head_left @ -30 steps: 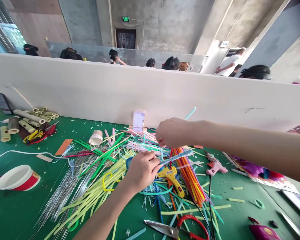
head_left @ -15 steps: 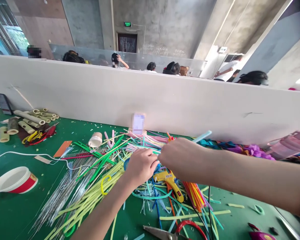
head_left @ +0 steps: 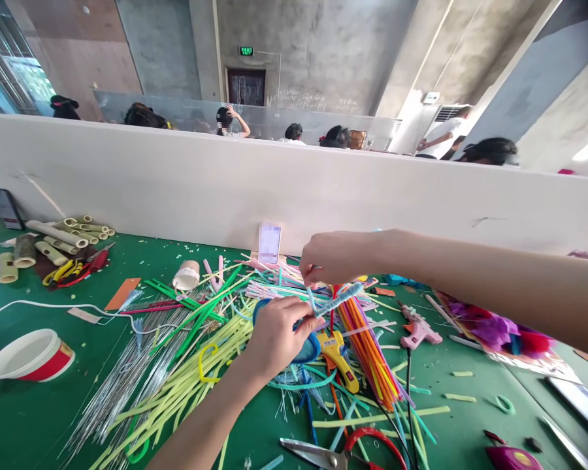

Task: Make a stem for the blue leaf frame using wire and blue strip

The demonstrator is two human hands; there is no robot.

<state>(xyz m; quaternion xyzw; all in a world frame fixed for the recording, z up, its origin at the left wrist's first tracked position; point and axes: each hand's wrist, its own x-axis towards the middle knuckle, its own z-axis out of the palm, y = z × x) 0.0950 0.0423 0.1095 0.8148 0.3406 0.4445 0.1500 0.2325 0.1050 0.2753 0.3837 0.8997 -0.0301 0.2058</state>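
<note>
My left hand is closed around one end of a light blue fuzzy pipe cleaner and rests over a blue round piece. My right hand hovers just above it, fingers pinched on a thin light blue strand at the pipe cleaner's other part. Both hands are above a heap of coloured straws and sticks. A yellow glue gun lies right below my hands, beside an orange bundle of sticks.
A pink glue gun lies at the right, red-handled scissors near the front edge. A red-and-white paper bowl sits at left, bamboo tubes at far left, silver wires, and a white partition wall behind. Other people sit beyond it.
My right hand dipped low and close to the left one, then rose back up and to the right. The pipe cleaner shows again between the two hands.
</note>
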